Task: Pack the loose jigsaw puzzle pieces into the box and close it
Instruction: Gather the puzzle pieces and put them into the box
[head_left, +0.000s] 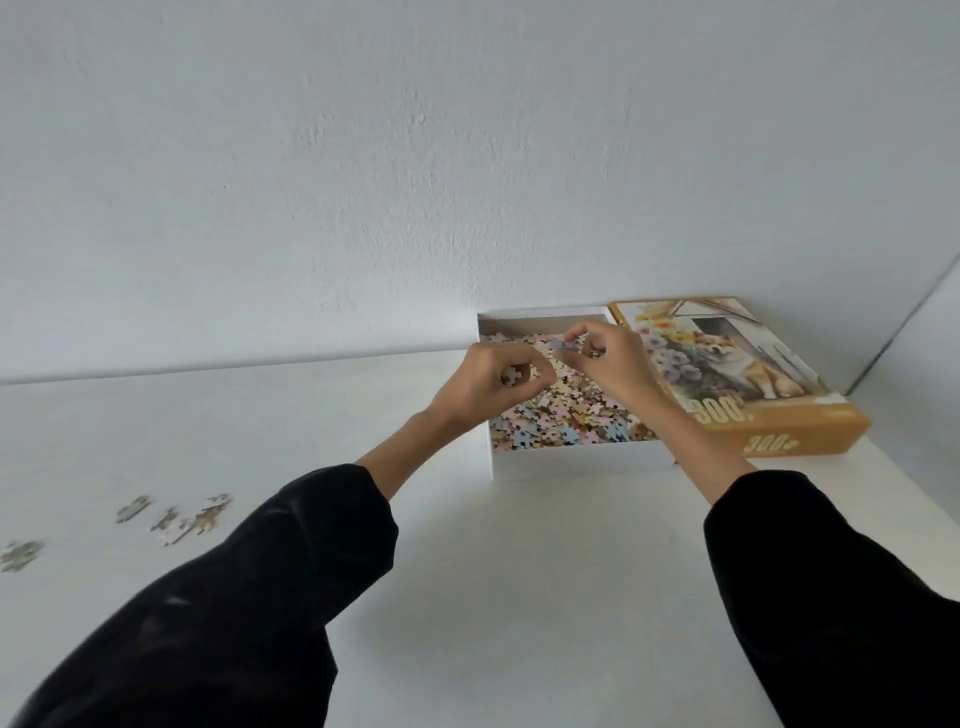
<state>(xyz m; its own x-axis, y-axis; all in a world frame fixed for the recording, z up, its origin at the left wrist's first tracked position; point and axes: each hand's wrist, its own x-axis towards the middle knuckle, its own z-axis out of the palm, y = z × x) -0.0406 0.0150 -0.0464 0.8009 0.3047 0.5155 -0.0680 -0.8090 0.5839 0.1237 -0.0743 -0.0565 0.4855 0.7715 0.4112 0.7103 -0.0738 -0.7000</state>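
Head view, right of centre: left hand (485, 382) curls round a pale piece (513, 375), right hand (610, 361) pinches a grey piece (563, 347) above the open box (571, 461); loose pieces (174, 517) lie lower left.

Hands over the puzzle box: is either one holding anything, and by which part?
Each pinches one puzzle piece by its edges between thumb and fingertips: the left hand a pale piece, the right hand a greyish piece.

box lid (748, 374) | top face: "300" | front side: "300" | no other text legible
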